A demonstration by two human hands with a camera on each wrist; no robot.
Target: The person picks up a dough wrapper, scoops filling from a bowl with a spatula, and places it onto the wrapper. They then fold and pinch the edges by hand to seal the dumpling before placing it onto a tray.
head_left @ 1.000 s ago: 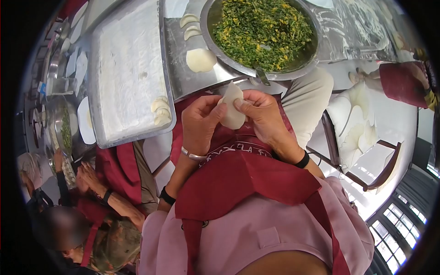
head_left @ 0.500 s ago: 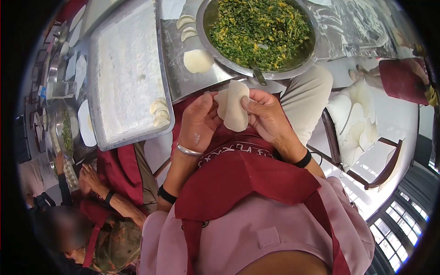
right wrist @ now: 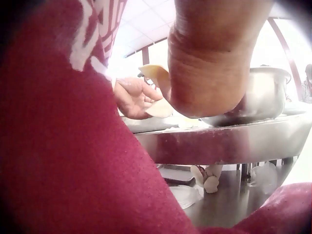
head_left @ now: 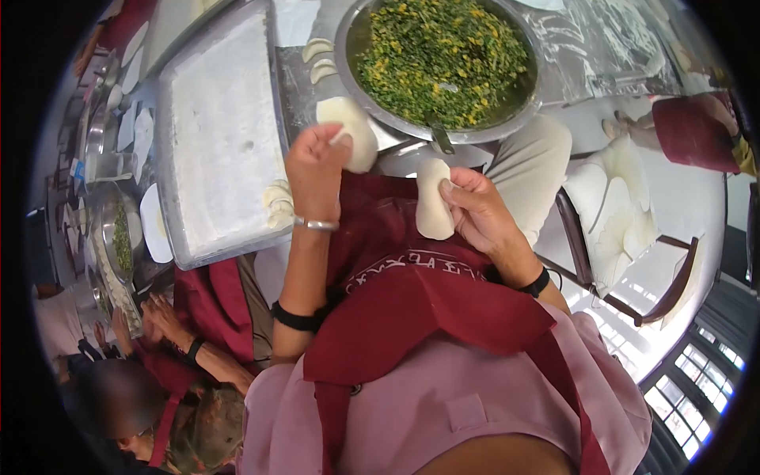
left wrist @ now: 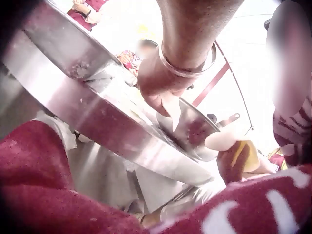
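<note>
My left hand point(head_left: 315, 170) pinches a thin, pale dough wrapper point(head_left: 364, 149) between thumb and fingers, close to the table's front edge. In the head view it overlaps another wrapper point(head_left: 331, 108) lying on the table. Lower and to the right, my right hand point(head_left: 481, 210) grips a second dough wrapper point(head_left: 432, 207), its edge bent over, thumb on its side. In the right wrist view the left hand's wrapper point(right wrist: 159, 109) hangs from the fingers. Ahead stands a wide metal bowl point(head_left: 342, 63) of chopped green and yellow filling point(head_left: 447, 59), a spoon handle point(head_left: 441, 136) over its rim.
A floured tray point(head_left: 281, 119) lies to the left, with several folded dumplings point(head_left: 278, 204) at its near corner. Two more dumplings point(head_left: 320, 59) rest beside the bowl. Another person's hands point(head_left: 162, 317) are at lower left. A chair point(head_left: 606, 229) stands to the right.
The wrappers held together in front of me have come apart. My left hand has carried one up and left toward the table; my right hand keeps the other, a little lower and right.
</note>
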